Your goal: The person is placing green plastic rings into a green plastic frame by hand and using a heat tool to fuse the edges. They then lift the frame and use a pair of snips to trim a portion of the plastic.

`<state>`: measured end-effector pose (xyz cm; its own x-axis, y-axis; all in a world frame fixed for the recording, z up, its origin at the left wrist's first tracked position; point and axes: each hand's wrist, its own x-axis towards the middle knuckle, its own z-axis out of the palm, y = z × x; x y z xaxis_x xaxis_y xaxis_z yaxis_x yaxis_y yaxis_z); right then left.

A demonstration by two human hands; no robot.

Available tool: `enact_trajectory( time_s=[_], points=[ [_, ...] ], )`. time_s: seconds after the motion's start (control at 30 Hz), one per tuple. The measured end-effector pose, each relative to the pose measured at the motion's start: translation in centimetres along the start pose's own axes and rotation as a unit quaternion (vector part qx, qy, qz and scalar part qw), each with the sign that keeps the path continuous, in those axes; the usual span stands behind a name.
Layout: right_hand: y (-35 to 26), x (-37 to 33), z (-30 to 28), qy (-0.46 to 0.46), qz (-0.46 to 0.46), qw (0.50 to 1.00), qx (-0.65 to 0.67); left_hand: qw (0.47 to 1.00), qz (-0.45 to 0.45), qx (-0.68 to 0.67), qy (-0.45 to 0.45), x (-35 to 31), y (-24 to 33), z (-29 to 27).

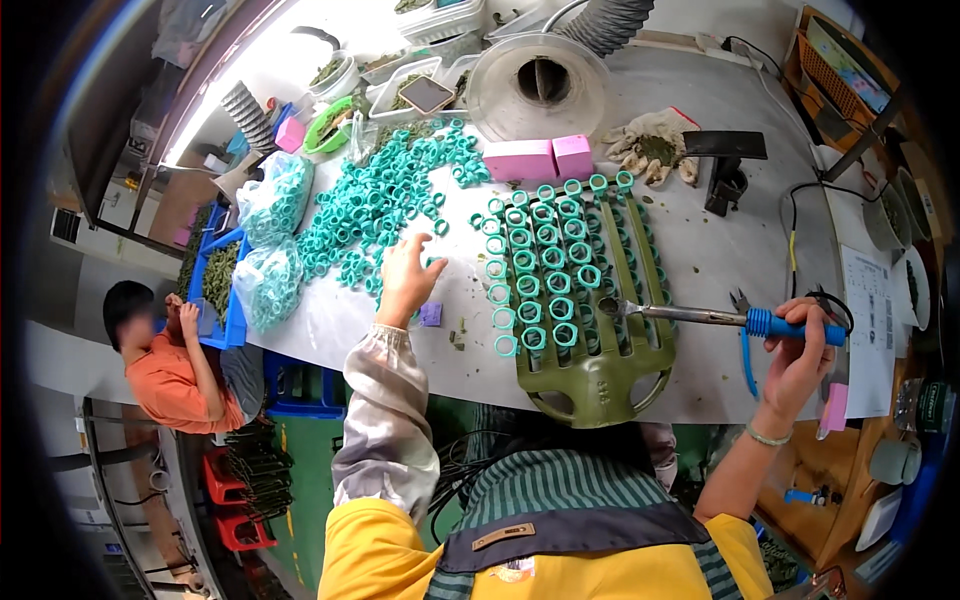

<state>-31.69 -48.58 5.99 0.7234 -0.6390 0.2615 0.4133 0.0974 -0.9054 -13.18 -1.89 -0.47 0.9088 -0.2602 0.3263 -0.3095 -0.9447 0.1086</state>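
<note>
My right hand (792, 365) is wrapped round the blue handle of a soldering-iron-like tool (690, 315). Its metal shaft points left, with the round dark tip over an olive-green slotted rack (605, 385). Rows of teal wax-like rings (555, 258) stand along the rack's left bars, while bars toward its right show bare green. Beside a big heap of loose teal rings (375, 205), my left hand (405, 280) reaches out, fingers apart and nothing visible in them. A small purple block (430, 315) lies just right of the left wrist.
Pink blocks (520, 160), a clear round hood (500, 90) and a stained glove (655, 145) lie beyond the rack. A black stand (725, 175) and pliers (745, 340) are to the right. Bagged rings (275, 200) sit left; a person in orange (185, 375) works past them.
</note>
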Motion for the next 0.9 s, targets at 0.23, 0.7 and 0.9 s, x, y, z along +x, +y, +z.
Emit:
enact_trajectory(
  time_s=[0.23, 0.7, 0.9],
  points=[
    [-0.5, 0.1, -0.1, -0.006, 0.003, 1.0, -0.013, 0.958, -0.117, -0.263, 0.017, -1.5, 2.4, -1.0],
    [0.2, -0.2, -0.2, -0.028, 0.005, 1.0, -0.004, 0.922, 0.2, -0.328, -0.052, -2.1, 19.8, -4.2],
    [1.1, -0.6, 1.1, -0.048, 0.028, 0.998, 0.019, 0.924, 0.212, -0.31, -0.071, -1.4, 20.2, -3.5]
  ],
)
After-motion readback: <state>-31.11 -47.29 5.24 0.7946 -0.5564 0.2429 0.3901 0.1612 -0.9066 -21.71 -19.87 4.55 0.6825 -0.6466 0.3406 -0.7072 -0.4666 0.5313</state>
